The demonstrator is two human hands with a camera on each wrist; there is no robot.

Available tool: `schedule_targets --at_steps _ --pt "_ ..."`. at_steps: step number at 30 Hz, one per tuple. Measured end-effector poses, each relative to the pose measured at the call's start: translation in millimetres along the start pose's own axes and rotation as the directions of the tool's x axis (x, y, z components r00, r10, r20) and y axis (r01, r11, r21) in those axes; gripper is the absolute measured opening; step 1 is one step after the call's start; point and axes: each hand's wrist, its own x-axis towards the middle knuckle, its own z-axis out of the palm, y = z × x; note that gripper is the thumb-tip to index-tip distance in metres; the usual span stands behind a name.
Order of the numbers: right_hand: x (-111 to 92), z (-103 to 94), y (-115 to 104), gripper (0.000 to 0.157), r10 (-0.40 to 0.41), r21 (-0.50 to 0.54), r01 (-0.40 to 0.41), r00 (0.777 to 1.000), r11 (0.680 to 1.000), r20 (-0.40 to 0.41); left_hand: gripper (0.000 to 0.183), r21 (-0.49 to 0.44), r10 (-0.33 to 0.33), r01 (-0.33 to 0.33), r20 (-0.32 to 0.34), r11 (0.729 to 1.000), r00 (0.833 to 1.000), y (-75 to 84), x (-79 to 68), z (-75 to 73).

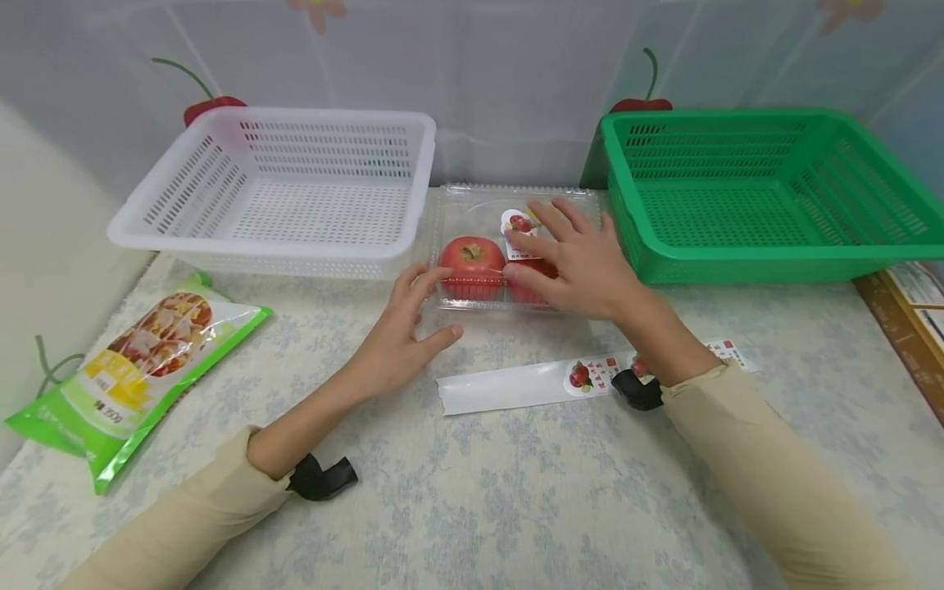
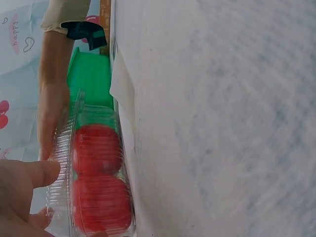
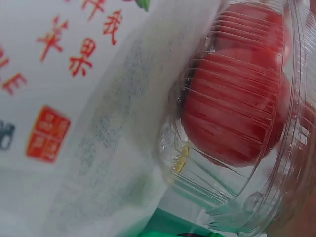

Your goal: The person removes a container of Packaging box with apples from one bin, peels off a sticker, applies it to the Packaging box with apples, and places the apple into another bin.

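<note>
A clear plastic clamshell box (image 1: 479, 209), its lid down, holds red round fruits (image 1: 472, 258). My right hand (image 1: 578, 262) lies over the right part of the lid with fingers spread, fingertips at a white fruit-printed sticker (image 1: 519, 223). My left hand (image 1: 401, 340) is at the box's front left corner, index fingertip over the lid edge and thumb apart from it. In the left wrist view the left thumb (image 2: 47, 173) sits beside the lid's ribbed rim. The right wrist view has the fruits (image 3: 232, 108) behind the ribbed wall; the right hand is mostly hidden there.
A white backing strip (image 1: 509, 389) with printed stickers lies in front, partly under the right wrist. The white basket (image 1: 273, 258) stands left of the box, the green basket (image 1: 737, 266) right. A green-and-white food bag (image 1: 140, 377) lies at the left.
</note>
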Motion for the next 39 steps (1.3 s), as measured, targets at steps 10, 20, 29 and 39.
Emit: schedule_targets --at_steps 10,20,29,39 --pt "-1 -3.1 5 0.047 -0.079 0.094 0.078 0.997 0.993 0.009 0.064 -0.007 -0.004 0.004 -0.002 1.0 1.0 2.3 1.8 0.1" --pt "-6 -2.0 11 0.039 -0.056 0.241 0.088 0.989 0.967 -0.135 0.064 0.0 -0.007 0.007 -0.003 1.0 1.0 -0.8 2.7 1.4" --pt "-4 8.6 14 0.033 0.097 0.456 0.067 0.94 0.887 -0.327 0.065 0.009 -0.018 0.018 -0.018 1.0 1.0 -0.9 5.4 -1.9" --pt "7 -11.5 1 0.083 0.295 0.328 -0.275 0.956 0.904 -0.012 0.062 -0.06 -0.054 0.052 -0.029 0.997 0.998 2.2 3.0 -3.6"
